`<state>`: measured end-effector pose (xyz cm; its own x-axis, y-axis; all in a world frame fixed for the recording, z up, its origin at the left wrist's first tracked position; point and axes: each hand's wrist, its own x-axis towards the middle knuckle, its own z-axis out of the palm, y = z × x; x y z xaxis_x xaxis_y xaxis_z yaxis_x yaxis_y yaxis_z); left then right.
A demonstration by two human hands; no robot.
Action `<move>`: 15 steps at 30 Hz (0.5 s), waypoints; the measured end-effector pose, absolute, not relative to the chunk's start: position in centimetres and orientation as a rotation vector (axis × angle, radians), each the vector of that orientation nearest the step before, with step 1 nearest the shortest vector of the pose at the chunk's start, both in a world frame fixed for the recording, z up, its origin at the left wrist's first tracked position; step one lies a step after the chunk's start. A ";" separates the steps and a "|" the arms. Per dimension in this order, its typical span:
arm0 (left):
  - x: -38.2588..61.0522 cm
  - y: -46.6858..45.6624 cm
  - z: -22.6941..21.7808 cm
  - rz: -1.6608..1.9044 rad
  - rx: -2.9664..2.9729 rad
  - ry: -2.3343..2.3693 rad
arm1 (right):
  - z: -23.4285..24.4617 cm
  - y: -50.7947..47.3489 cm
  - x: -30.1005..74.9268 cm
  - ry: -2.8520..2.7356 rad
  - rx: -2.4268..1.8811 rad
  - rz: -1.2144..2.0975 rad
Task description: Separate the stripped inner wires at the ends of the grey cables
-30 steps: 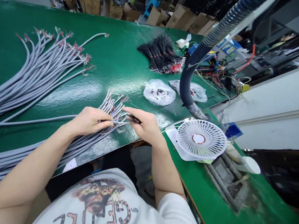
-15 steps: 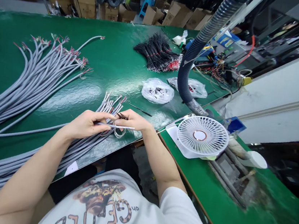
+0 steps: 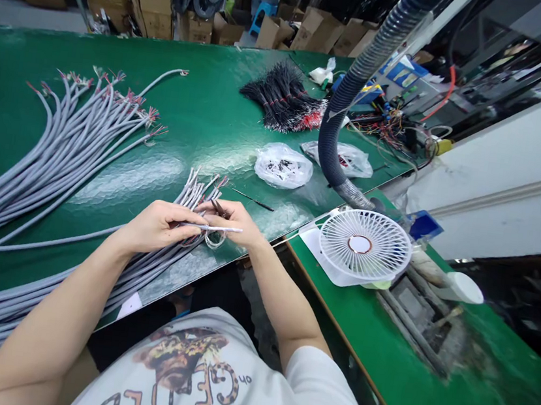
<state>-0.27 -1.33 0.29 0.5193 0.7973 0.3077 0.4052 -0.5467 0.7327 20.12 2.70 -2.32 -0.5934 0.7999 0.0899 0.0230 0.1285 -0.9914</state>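
My left hand (image 3: 158,224) pinches a grey cable near its end between thumb and fingers. The cable's pale end (image 3: 224,229) points right, across the front of my right hand (image 3: 242,223). My right hand is closed round a small dark metal tool (image 3: 221,209), which looks like snips, though most of it is hidden. Thin pale strands (image 3: 215,240) hang in a loop below the cable end. Under and behind both hands lies a bundle of grey cables (image 3: 159,266), its stripped ends (image 3: 198,187) showing white and reddish wires just beyond my fingers.
Another grey cable bundle (image 3: 72,132) lies left on the green table (image 3: 204,102). A thin dark rod (image 3: 254,198), plastic bags of small parts (image 3: 283,166) and black wires (image 3: 283,96) lie beyond. A ribbed hose (image 3: 335,118) and white fan (image 3: 365,246) stand at right.
The fingers of my right hand have shifted slightly left around the dark tool. My left hand keeps its pinch on the cable almost unmoved, and the view has tilted a little.
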 end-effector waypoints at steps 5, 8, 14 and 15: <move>-0.2 -1.1 -0.5 0.875 2.200 1.047 | 0.9 2.4 22.0 -1.890 -0.929 1.070; -0.1 -1.1 -0.8 0.904 2.231 1.054 | 2.1 2.0 22.0 -2.142 -0.884 0.998; -0.1 -1.1 -0.7 0.928 2.259 1.080 | 1.4 2.1 20.8 -2.369 -0.805 0.852; -0.1 -1.1 -0.7 0.921 2.249 1.092 | 1.1 2.1 20.7 -2.361 -0.801 0.840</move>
